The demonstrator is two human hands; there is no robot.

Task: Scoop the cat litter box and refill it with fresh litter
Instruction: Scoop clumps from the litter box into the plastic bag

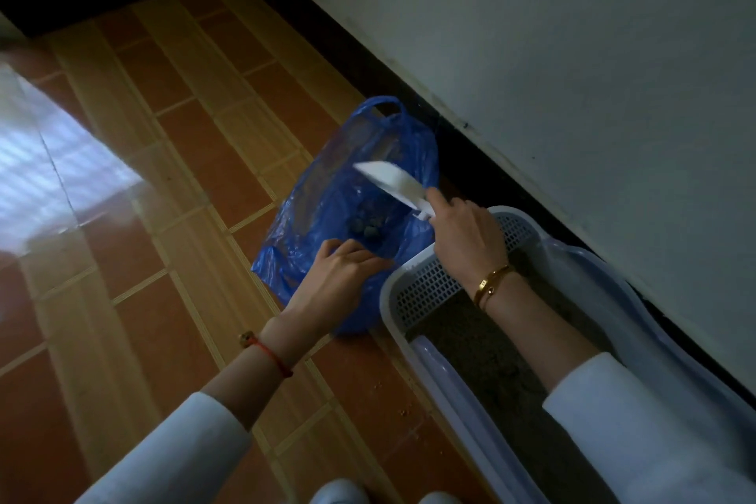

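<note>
Head view, tiled floor (172, 160), white wall (572, 74), right hand (466, 237) gripping scoop (392, 180), left hand (343, 274) pinching blue bag (327, 200).

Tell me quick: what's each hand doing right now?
Left hand: grips the edge of the blue plastic bag, holding it open.
Right hand: holds the white scoop over the bag.

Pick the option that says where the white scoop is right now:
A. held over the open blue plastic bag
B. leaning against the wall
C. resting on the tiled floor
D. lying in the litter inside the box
A: the right hand grips the white scoop by its handle above the mouth of the blue plastic bag, which the left hand holds open beside the litter box.
</note>
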